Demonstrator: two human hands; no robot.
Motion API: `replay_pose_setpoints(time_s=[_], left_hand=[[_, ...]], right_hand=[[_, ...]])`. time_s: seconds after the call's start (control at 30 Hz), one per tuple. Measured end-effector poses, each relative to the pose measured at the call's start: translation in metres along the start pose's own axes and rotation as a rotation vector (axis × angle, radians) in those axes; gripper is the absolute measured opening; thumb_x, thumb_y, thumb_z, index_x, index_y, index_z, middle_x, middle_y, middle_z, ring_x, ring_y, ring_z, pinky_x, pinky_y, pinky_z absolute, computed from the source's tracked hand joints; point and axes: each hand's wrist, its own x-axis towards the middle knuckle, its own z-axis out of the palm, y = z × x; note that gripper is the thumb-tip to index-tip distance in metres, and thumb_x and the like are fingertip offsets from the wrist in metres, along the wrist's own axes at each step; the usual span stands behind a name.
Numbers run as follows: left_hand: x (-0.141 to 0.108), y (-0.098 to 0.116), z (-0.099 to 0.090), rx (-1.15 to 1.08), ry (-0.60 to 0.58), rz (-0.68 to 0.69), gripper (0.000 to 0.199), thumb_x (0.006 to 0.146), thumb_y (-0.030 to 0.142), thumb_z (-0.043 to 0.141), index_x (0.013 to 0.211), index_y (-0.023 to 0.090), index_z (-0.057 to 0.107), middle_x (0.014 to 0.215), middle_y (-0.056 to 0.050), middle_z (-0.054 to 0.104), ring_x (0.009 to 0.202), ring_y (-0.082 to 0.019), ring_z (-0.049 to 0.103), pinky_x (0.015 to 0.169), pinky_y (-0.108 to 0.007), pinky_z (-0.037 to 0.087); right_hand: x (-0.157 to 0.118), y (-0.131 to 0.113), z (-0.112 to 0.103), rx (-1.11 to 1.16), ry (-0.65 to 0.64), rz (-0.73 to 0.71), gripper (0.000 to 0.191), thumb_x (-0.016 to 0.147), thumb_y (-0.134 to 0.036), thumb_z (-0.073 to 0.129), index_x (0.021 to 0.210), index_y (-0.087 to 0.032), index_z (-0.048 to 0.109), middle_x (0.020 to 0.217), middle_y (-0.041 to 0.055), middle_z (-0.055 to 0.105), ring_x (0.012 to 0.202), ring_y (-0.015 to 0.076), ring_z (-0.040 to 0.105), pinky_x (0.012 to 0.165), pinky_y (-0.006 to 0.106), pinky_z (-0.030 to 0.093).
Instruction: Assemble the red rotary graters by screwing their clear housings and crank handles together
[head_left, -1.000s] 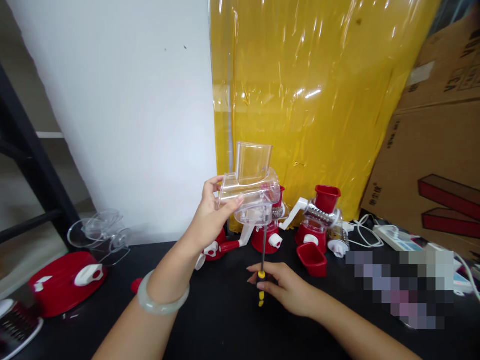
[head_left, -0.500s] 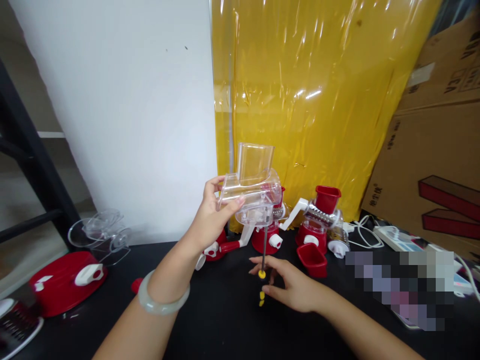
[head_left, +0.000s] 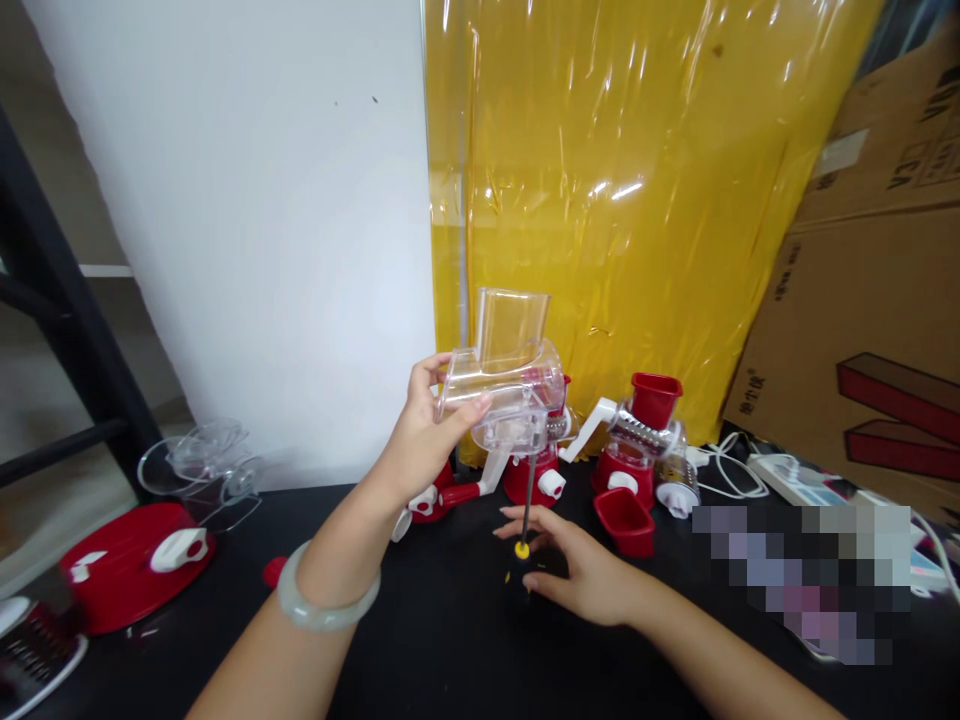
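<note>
My left hand [head_left: 426, 440] is closed around the open end of a clear plastic grater housing [head_left: 511, 335], its thumb along the near side. The housing is held up above the black table, its square chute pointing upward. Below it, my right hand [head_left: 581, 568] has thumb and fingers around the handle of a screwdriver [head_left: 522, 550] with a black and yellow grip. The screwdriver stands almost upright, its thin shaft reaching the underside of the housing. Its tip is hard to make out through the plastic.
Behind stand red drum graters [head_left: 634, 440] with white cranks, and a red pusher [head_left: 626, 520] lies before one. At left are a red base [head_left: 135, 565] and clear parts [head_left: 214, 460]. A power strip [head_left: 802, 470] and carton [head_left: 862, 290] are at right.
The screwdriver's handle has turned between my right fingers and its lower end has shifted slightly left. My left hand and the housing have barely moved.
</note>
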Motion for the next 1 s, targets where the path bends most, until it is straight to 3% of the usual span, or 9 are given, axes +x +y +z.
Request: replay_pose_setpoints(time_s=[0.13,0.23,0.33,0.43,0.53,0.63,0.73,0.9,1.0], left_hand=[[0.000,0.000,0.000,0.009,0.000,-0.009,0.069,0.079,0.048,0.076,0.133,0.026,0.037,0.134,-0.008,0.046,0.098,-0.016,0.061,0.096,-0.039,0.050],[-0.001,0.001,0.000,-0.001,-0.001,0.004,0.067,0.080,0.046,0.075,0.131,0.027,0.037,0.133,-0.008,0.046,0.100,-0.017,0.061,0.097,-0.039,0.050],[0.000,0.001,0.000,-0.006,-0.003,0.004,0.066,0.079,0.045,0.075,0.130,0.027,0.037,0.132,-0.008,0.047,0.099,-0.017,0.061,0.095,-0.038,0.050],[0.000,0.001,0.000,0.000,-0.007,0.000,0.066,0.079,0.045,0.075,0.131,0.027,0.037,0.130,-0.008,0.048,0.097,-0.016,0.061,0.094,-0.038,0.051],[0.000,0.000,0.000,0.001,-0.008,0.004,0.068,0.079,0.046,0.075,0.131,0.027,0.036,0.131,-0.008,0.047,0.097,-0.016,0.061,0.094,-0.037,0.050],[0.000,0.001,0.000,-0.005,-0.004,0.003,0.068,0.079,0.046,0.076,0.131,0.026,0.036,0.132,-0.008,0.046,0.099,-0.017,0.061,0.094,-0.037,0.050],[0.000,0.002,0.001,-0.005,-0.004,-0.001,0.066,0.080,0.045,0.075,0.131,0.027,0.037,0.132,-0.008,0.047,0.102,-0.018,0.061,0.095,-0.038,0.050],[0.000,0.001,0.001,-0.002,-0.004,-0.003,0.066,0.079,0.046,0.075,0.131,0.027,0.037,0.131,-0.008,0.048,0.099,-0.017,0.062,0.095,-0.039,0.051],[0.000,0.001,0.000,-0.005,-0.001,-0.003,0.068,0.079,0.045,0.076,0.131,0.026,0.037,0.130,-0.008,0.048,0.099,-0.017,0.062,0.095,-0.038,0.051]], right_hand=[[0.002,0.004,0.004,-0.044,0.080,0.017,0.055,0.085,-0.021,0.073,0.136,-0.021,0.052,0.101,0.0048,0.069,0.102,0.0218,0.066,0.097,0.042,0.052],[0.002,0.007,0.005,-0.084,0.132,0.059,0.066,0.074,-0.029,0.085,0.132,-0.022,0.054,0.116,0.0078,0.064,0.109,0.0242,0.062,0.100,0.043,0.051],[0.000,0.004,0.004,-0.029,0.058,-0.007,0.068,0.083,-0.026,0.077,0.142,-0.024,0.044,0.139,0.0126,0.055,0.128,0.0256,0.054,0.109,0.045,0.045],[0.000,0.003,0.004,0.022,0.024,-0.047,0.063,0.090,-0.020,0.065,0.147,-0.024,0.038,0.122,0.0099,0.066,0.123,0.0227,0.060,0.110,0.047,0.044],[0.002,0.006,0.007,-0.011,0.112,0.011,0.063,0.085,-0.025,0.074,0.141,-0.023,0.045,0.101,0.0043,0.066,0.108,0.0230,0.065,0.104,0.046,0.048],[0.002,0.007,0.008,-0.064,0.152,0.028,0.075,0.074,-0.028,0.085,0.139,-0.023,0.047,0.118,0.0085,0.062,0.116,0.0252,0.061,0.106,0.046,0.047],[0.001,0.004,0.008,-0.016,0.086,-0.018,0.071,0.083,-0.024,0.075,0.145,-0.024,0.040,0.137,0.0126,0.057,0.127,0.0249,0.056,0.110,0.047,0.045],[0.004,0.007,0.011,-0.007,0.140,-0.007,0.063,0.085,-0.024,0.074,0.141,-0.024,0.044,0.102,0.0051,0.069,0.111,0.0238,0.065,0.106,0.048,0.047],[0.003,0.006,0.010,-0.051,0.180,0.008,0.077,0.074,-0.028,0.086,0.140,-0.024,0.046,0.121,0.0093,0.063,0.120,0.0261,0.060,0.107,0.047,0.046]])
